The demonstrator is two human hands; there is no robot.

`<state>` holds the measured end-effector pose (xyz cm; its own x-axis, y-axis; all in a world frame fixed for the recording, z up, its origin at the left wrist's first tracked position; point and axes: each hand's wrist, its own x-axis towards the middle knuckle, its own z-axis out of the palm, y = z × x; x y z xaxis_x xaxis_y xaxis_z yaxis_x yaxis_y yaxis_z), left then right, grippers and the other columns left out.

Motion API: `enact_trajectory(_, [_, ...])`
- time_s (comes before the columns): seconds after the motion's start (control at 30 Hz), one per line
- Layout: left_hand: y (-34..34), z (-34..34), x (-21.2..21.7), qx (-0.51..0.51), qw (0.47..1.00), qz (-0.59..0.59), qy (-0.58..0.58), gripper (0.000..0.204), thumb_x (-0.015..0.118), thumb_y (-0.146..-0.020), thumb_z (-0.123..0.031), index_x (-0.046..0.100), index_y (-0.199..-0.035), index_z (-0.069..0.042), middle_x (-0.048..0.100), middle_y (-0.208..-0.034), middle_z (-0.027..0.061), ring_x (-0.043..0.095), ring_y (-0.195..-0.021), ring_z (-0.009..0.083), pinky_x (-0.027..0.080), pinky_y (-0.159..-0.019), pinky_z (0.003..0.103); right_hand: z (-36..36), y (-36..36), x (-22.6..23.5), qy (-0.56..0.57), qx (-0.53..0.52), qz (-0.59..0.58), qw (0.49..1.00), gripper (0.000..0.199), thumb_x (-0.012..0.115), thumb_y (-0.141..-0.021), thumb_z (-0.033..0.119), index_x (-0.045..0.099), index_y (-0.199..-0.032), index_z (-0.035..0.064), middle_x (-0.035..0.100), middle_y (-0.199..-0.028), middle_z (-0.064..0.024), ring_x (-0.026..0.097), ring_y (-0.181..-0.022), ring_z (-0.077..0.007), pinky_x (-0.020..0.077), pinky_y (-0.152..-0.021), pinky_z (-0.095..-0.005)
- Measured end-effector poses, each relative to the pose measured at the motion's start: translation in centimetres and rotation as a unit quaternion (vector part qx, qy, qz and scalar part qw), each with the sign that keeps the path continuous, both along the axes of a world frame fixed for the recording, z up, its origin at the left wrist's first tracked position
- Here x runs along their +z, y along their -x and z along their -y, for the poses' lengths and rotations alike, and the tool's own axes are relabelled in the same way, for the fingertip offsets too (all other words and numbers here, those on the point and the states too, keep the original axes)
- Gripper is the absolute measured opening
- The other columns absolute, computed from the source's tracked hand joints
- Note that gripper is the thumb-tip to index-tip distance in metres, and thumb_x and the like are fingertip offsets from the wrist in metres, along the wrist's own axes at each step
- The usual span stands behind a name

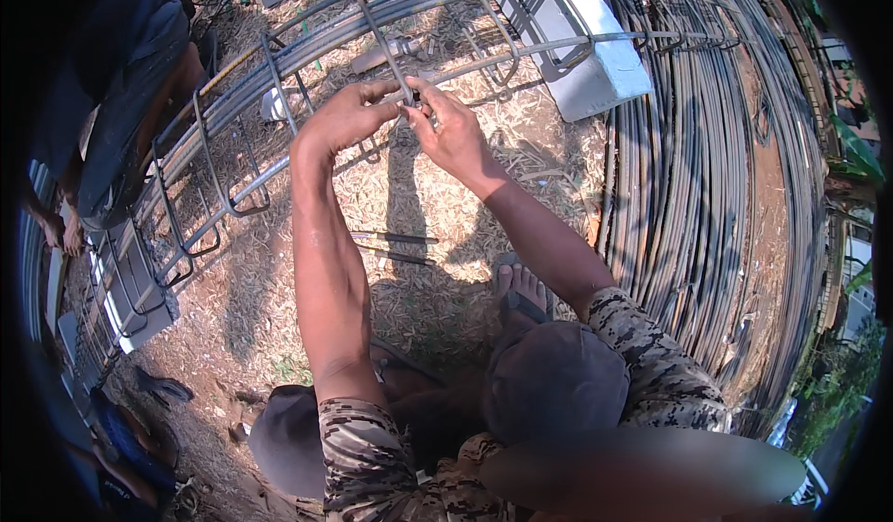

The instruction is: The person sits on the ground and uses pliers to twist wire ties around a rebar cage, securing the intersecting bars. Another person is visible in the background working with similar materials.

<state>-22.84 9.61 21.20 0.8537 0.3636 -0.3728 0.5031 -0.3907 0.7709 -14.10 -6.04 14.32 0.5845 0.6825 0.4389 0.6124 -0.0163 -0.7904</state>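
Observation:
My left hand (346,115) and my right hand (450,129) meet at one joint of a steel rebar cage (307,52), where a bent stirrup (383,36) crosses a long bar. The fingertips of both hands pinch at that crossing; a thin tie wire there is too small to make out clearly. The cage runs from the lower left to the upper right, propped above the ground. My forearms rise from camouflage sleeves at the bottom of the view.
Another person (121,103) in dark clothes crouches at the left by the cage. A white block (595,57) supports the cage. A big bundle of long rebar (707,178) fills the right. Wood chips cover the ground (419,196); my sandalled foot (521,289) is below.

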Motion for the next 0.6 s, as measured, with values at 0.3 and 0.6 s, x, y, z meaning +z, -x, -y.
enact_trajectory(0.3, [0.0, 2.3, -0.7, 0.032, 0.963, -0.039, -0.266, 0.063, 0.067, -0.081, -0.015, 0.045, -0.137, 0.004, 0.070, -0.110, 0.0201, 0.068, -0.104, 0.0329, 0.051, -0.094, 0.039, -0.9, 0.2, -1.8, 0.009, -0.019, -0.011, 1.000, 0.044, 0.068, -0.089, 0.017, 0.053, -0.129, 0.0060, 0.067, -0.107, -0.0195, 0.065, -0.092, -0.0378, 0.0532, -0.080, -0.0443])
enact_trajectory(0.6, [-1.1, -2.6, -1.1, 0.146, 0.980, -0.068, 0.114, 0.040, 0.057, -0.096, -0.025, 0.060, -0.113, 0.011, 0.071, -0.105, 0.0213, 0.069, -0.098, 0.0229, 0.054, -0.087, 0.032, -2.4, 0.8, -4.8, -0.075, -0.070, 0.085, 0.991, 0.051, 0.067, -0.090, 0.016, 0.045, -0.135, 0.0052, 0.070, -0.086, -0.0162, 0.067, -0.065, -0.0310, 0.0517, -0.089, -0.0456])
